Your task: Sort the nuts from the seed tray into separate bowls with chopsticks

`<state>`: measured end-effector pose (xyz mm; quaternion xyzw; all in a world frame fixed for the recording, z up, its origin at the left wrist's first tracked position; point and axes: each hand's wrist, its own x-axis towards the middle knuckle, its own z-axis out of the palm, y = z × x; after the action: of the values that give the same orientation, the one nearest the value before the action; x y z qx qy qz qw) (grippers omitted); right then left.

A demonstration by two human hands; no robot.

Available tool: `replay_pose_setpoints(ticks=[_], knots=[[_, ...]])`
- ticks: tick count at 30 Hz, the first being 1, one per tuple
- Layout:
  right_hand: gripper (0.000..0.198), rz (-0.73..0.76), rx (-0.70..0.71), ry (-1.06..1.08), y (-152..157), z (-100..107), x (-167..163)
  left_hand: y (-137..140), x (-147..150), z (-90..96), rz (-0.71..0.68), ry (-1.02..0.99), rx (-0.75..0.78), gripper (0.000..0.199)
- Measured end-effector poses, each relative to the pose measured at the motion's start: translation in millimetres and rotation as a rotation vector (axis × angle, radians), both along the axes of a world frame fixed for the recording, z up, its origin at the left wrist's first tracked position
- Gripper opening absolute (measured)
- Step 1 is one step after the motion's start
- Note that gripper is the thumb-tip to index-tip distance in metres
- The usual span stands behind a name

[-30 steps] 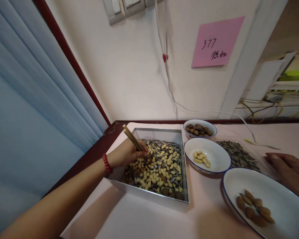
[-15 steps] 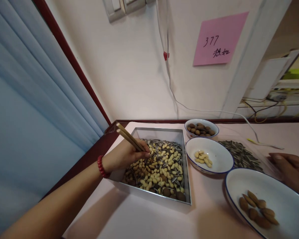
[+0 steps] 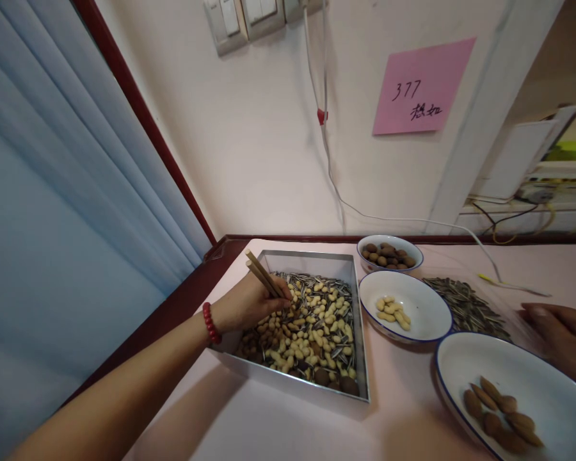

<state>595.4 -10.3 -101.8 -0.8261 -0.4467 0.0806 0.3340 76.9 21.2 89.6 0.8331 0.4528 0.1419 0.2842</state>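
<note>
My left hand [image 3: 256, 299], with a red bead bracelet at the wrist, is closed around a pair of chopsticks [image 3: 264, 276]. It reaches over a grey box [image 3: 288, 370] of mixed peanuts [image 3: 317, 326], striped sunflower seeds and round brown nuts. The chopstick tips are hidden behind the fingers and among the nuts. At the right edge, my right hand [image 3: 561, 330] is only partly in view. Its fingers lie stretched out beside a clear plastic tray [image 3: 513, 310] of sunflower seeds [image 3: 465, 304]; whether they grip the tray's edge is unclear.
Right of the box stand a bowl of several peanuts [image 3: 417, 291], a bowl of brown nuts [image 3: 363, 257] behind it, and a larger bowl of almond-shaped nuts [image 3: 552, 384] in front. A white cable [image 3: 408, 219] runs down the wall onto the table. A blue curtain [image 3: 67, 192] hangs left.
My left hand has shifted slightly right within the box, and the chopsticks stand a little steeper. The whole view has moved down a bit. The right hand looks nearly unchanged.
</note>
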Motion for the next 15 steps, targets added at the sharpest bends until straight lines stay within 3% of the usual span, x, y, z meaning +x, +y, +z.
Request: replay_pose_setpoints(ticks=[15], knots=[[0.046,-0.008,-0.041,0.033,-1.7,13.8,-9.5,-1.7,6.2,-2.8,-0.059,0.018,0.056,0.009]])
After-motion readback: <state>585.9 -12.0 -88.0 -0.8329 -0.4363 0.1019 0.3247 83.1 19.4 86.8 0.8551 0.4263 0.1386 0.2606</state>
